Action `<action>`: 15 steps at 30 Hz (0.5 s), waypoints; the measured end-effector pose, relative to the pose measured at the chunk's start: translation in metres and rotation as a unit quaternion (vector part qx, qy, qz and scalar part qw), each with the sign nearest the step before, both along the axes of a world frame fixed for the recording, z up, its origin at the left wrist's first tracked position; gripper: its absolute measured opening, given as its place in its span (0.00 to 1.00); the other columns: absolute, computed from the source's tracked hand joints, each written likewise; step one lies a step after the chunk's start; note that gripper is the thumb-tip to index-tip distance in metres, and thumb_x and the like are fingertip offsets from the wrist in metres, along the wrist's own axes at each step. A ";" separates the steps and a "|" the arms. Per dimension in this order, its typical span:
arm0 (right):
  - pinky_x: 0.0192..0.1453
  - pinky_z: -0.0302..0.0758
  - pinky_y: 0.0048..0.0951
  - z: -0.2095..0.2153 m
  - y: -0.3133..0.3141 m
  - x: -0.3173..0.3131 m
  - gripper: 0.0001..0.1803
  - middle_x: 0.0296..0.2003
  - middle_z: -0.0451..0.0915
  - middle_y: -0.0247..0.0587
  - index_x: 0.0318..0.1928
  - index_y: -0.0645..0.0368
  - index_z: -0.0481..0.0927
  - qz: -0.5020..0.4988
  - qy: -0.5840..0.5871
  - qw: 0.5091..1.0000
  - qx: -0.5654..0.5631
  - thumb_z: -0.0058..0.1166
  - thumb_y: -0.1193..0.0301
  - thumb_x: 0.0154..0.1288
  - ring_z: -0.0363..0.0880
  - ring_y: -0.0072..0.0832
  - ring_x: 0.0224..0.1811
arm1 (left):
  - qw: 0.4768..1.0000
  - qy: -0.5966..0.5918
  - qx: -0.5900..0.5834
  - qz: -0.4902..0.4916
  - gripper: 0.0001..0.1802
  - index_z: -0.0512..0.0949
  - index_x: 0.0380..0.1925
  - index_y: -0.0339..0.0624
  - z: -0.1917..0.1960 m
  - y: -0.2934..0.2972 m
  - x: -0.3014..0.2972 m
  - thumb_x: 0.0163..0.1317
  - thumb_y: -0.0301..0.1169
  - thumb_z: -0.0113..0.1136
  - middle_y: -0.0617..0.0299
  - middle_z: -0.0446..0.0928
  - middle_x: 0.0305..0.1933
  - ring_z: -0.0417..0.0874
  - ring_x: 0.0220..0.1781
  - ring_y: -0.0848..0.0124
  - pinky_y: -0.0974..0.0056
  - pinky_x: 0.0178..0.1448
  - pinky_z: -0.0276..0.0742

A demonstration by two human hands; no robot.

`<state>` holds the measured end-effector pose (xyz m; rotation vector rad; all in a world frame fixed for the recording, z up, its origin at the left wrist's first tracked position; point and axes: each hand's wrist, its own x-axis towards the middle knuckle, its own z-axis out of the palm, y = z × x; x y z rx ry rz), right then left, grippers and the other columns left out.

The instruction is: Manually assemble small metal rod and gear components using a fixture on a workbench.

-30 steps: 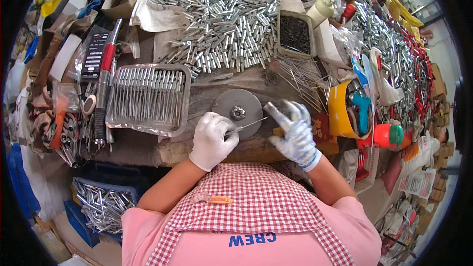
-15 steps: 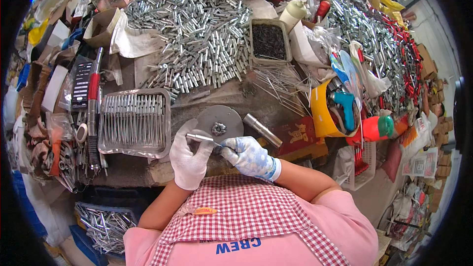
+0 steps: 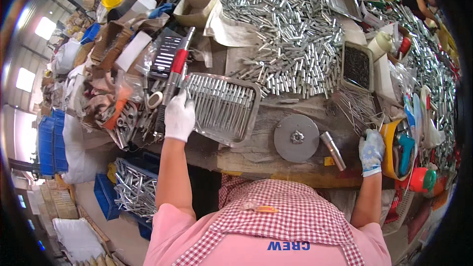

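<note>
My left hand (image 3: 180, 117), in a white glove, is at the left end of a metal tray (image 3: 256, 99) holding a row of silver tubes with thin rods. Its fingers are closed around a silver tube with a thin rod (image 3: 187, 92), mostly hidden by the glove. Over on the right, my right hand (image 3: 371, 151), in a blue-and-white glove, has its fingers curled at the lower ends of loose thin metal rods (image 3: 349, 111). What it grips there is hidden. Between the hands lie a round grey disc (image 3: 296, 139) with a small metal hub and a thick silver cylinder (image 3: 333, 150).
A big heap of silver tubes (image 3: 295, 34) covers the back of the bench. Beside my right hand are a yellow holder (image 3: 390, 150) and a teal-handled tool (image 3: 406, 149). A box of dark small parts (image 3: 358, 65) stands behind. Blue bins (image 3: 106, 197) stand lower left.
My hands have separated from above the disc. The left one went left to the tray with the tube and rod; the right one went right to the loose rods. The view has shifted left.
</note>
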<state>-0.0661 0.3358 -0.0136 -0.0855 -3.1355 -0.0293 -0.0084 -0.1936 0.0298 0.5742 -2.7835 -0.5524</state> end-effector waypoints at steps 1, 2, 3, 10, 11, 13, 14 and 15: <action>0.48 0.78 0.47 -0.004 0.000 -0.002 0.07 0.37 0.82 0.49 0.35 0.57 0.83 0.009 0.013 1.000 -0.008 0.64 0.72 0.53 0.81 0.49 0.44 | 1.000 0.000 -0.007 0.003 0.18 0.79 0.49 0.33 0.001 -0.012 -0.007 0.60 0.30 0.57 0.37 0.80 0.43 0.81 0.47 0.43 0.47 0.51 0.75; 0.48 0.78 0.47 -0.005 -0.003 -0.005 0.07 0.37 0.82 0.49 0.35 0.57 0.83 0.010 0.014 1.000 -0.013 0.64 0.72 0.53 0.81 0.49 0.44 | 0.999 -0.030 -0.033 -0.028 0.18 0.80 0.48 0.34 0.002 -0.022 -0.015 0.59 0.31 0.57 0.38 0.81 0.43 0.82 0.47 0.44 0.48 0.52 0.76; 0.48 0.78 0.47 0.000 -0.008 -0.010 0.08 0.37 0.82 0.49 0.35 0.57 0.83 -0.004 -0.010 1.000 -0.015 0.64 0.72 0.53 0.82 0.49 0.43 | 0.995 -0.061 -0.057 -0.061 0.18 0.81 0.47 0.34 0.008 -0.023 -0.022 0.59 0.33 0.58 0.39 0.81 0.43 0.83 0.47 0.46 0.48 0.53 0.76; 0.46 0.77 0.48 0.002 -0.012 -0.002 0.07 0.37 0.80 0.48 0.35 0.58 0.78 0.039 0.026 0.999 -0.028 0.62 0.74 0.56 0.80 0.50 0.42 | 0.988 -0.112 -0.028 -0.101 0.13 0.84 0.37 0.38 0.016 0.042 -0.058 0.56 0.35 0.61 0.43 0.83 0.39 0.85 0.45 0.48 0.51 0.54 0.79; 0.45 0.77 0.47 0.002 -0.015 0.000 0.07 0.37 0.80 0.48 0.36 0.58 0.78 0.044 0.086 0.991 -0.087 0.61 0.75 0.57 0.80 0.50 0.42 | 0.989 -0.116 -0.025 -0.088 0.11 0.84 0.33 0.39 0.011 0.047 -0.061 0.55 0.35 0.61 0.44 0.84 0.38 0.85 0.43 0.49 0.51 0.53 0.79; 0.43 0.76 0.40 0.004 -0.018 0.004 0.08 0.34 0.79 0.46 0.40 0.60 0.76 0.073 0.191 0.961 -0.184 0.57 0.79 0.60 0.80 0.44 0.38 | 0.985 -0.138 -0.068 -0.084 0.12 0.83 0.34 0.38 -0.002 0.050 -0.069 0.54 0.34 0.61 0.44 0.84 0.37 0.85 0.44 0.49 0.51 0.53 0.80; 0.43 0.76 0.40 0.005 -0.019 0.005 0.08 0.34 0.79 0.46 0.40 0.60 0.76 0.070 0.191 0.962 -0.183 0.57 0.79 0.60 0.80 0.44 0.38 | 0.982 -0.143 -0.092 -0.078 0.12 0.82 0.35 0.37 -0.007 0.050 -0.071 0.54 0.33 0.61 0.44 0.84 0.37 0.85 0.44 0.48 0.50 0.53 0.80; 0.43 0.75 0.38 0.006 -0.021 0.007 0.08 0.34 0.78 0.44 0.41 0.61 0.76 0.038 0.175 0.937 -0.301 0.55 0.81 0.61 0.79 0.40 0.37 | 0.982 -0.144 -0.090 -0.084 0.12 0.82 0.35 0.37 -0.008 0.053 -0.074 0.54 0.33 0.61 0.44 0.84 0.37 0.85 0.44 0.48 0.50 0.53 0.80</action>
